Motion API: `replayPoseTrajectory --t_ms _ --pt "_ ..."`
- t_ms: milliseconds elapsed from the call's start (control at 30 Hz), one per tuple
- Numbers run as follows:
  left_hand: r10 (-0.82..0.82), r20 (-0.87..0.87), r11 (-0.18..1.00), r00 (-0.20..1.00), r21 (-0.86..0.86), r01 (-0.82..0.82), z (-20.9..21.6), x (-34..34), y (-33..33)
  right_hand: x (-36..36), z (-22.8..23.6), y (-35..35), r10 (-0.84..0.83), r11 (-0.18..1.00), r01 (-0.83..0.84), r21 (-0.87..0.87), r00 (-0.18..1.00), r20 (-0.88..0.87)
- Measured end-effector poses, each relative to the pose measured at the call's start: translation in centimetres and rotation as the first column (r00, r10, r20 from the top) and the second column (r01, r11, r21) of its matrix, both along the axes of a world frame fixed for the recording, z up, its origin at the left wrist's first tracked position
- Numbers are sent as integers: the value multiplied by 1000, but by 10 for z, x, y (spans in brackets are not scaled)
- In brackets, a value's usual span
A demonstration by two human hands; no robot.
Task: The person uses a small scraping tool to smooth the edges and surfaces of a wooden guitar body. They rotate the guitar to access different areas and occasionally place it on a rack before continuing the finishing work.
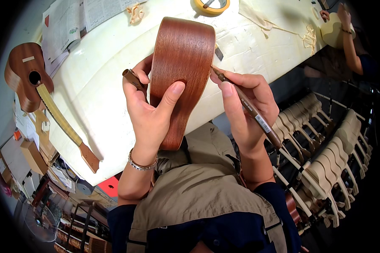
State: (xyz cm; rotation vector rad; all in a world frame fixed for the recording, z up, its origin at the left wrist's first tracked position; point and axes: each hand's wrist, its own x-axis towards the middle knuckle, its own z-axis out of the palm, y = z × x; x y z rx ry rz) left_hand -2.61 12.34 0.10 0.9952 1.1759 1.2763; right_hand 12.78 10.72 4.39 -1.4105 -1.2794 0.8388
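Ukulele body (183,50) over desk's (109,67) near edge. Left fingers (173,93) grip it plus brown cap (134,78); right fingers (245,80) pinch brown marker (256,115) at body's rim. Probably light, stiff, thin-walled; hold at waist, squeeze lightly.

The left hand (150,114) clasps, thumb extended; the right hand (242,126) pinches thumb-to-fingers.
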Motion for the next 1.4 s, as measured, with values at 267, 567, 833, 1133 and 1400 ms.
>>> replayPoseTrajectory --t_ms 267,567,833,1133,1400 --pt "6 27 1000 1000 -8 -6 0 1 1 0 5 1 35 998 -34 -53 999 19" --pt "-2 -1 1000 1000 -3 2 0 -1 1 -1 1 2 6 999 -6 -31 1000 -14" --pt "-6 -4 1000 1000 -13 6 0 0 1 -1 -2 -5 -2 1000 1 -24 998 -66" --pt "1 20 1000 1000 -14 -1 -1 0 1 1 1 -8 63 995 -65 -73 998 -32" --pt "0 -14 1000 1000 -9 0 -2 -1 1 -1 -5 -10 7 999 -9 -31 996 -88"
